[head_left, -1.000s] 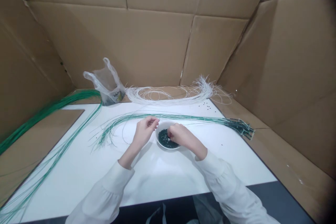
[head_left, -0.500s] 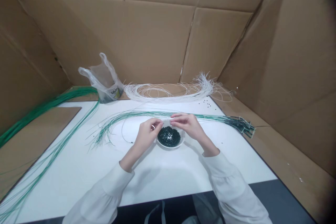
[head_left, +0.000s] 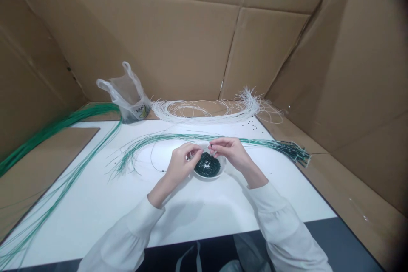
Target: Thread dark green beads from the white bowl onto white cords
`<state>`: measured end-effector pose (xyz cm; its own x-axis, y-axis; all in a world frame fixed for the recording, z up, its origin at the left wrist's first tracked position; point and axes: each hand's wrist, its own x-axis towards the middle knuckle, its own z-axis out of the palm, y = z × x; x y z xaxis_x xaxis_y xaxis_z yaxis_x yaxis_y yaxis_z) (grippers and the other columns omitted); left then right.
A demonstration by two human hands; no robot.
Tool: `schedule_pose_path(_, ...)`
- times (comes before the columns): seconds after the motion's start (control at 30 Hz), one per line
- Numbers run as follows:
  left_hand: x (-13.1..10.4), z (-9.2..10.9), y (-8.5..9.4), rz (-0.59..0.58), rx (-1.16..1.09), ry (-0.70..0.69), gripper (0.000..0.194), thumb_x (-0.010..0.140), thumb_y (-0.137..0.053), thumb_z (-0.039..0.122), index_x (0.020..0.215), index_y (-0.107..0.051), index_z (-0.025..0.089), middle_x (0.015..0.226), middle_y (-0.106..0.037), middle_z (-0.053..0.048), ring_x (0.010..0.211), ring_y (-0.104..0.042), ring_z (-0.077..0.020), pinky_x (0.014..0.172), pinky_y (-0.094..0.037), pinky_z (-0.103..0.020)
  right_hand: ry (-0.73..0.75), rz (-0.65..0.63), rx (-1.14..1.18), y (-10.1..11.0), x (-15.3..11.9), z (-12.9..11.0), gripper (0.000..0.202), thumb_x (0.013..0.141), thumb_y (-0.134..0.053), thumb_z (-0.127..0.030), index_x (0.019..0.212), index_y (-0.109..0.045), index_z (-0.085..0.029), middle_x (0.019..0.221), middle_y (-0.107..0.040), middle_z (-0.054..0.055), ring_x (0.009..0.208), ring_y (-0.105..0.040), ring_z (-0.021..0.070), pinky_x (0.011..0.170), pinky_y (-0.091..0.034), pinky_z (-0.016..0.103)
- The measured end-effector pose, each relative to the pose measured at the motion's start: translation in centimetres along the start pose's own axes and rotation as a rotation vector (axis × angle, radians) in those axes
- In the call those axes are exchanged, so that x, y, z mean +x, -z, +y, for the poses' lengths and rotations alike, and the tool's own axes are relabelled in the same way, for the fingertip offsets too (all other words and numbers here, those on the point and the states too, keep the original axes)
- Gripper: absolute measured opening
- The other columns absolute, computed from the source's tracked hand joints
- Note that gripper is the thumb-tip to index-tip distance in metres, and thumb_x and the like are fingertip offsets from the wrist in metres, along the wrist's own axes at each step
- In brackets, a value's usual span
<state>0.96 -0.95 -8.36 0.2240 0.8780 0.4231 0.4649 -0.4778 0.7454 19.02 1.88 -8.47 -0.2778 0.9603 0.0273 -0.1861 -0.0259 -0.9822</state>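
Observation:
Above a small white bowl [head_left: 224, 165], both hands are close together with bent fingers. Dark green beads [head_left: 207, 169] fill much of the bowl, with a pale patch in their middle. My left hand [head_left: 185, 160], at the bowl's left rim, pinches a thin cord [head_left: 152, 159], which curves out to the left and has a dark bead at its end on the table. Over the far right rim, my right hand [head_left: 230, 151] has thumb and fingers pinched together. What sits between those fingertips is too small to make out.
Behind the hands lies a bundle of green cords [head_left: 149, 138], its right end strung with dark beads [head_left: 295, 153]. Farther back are a coil of white cord [head_left: 204, 118] and a plastic bag [head_left: 132, 102]. More green strands [head_left: 63, 121] lie left. Loose beads [head_left: 253, 126] dot the far right. Cardboard walls [head_left: 191, 42] surround the table.
My right hand's fingers have closed into a tighter pinch and come nearer my left fingertips. The view has shifted slightly. The bowl and cord bundles stay in place.

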Motion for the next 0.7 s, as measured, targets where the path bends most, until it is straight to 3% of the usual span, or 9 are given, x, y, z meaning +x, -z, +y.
schedule_pose_path(0.7, -0.14, 0.49, 0.07, -0.015, 0.001, -0.031, 0.018, 0.080, -0.048, 0.026, 0.078, -0.063, 0.018, 0.067, -0.059, -0.003, 0.062, -0.049, -0.0136, 0.060, -0.038, -0.024, 0.007, -0.068, -0.019, -0.20, -0.15, -0.23, 0.020, 0.063, -0.069, -0.029, 0.078, -0.070, -0.016, 0.066, -0.063, 0.003, 0.058, -0.055, 0.0093, 0.049, -0.047, 0.019)
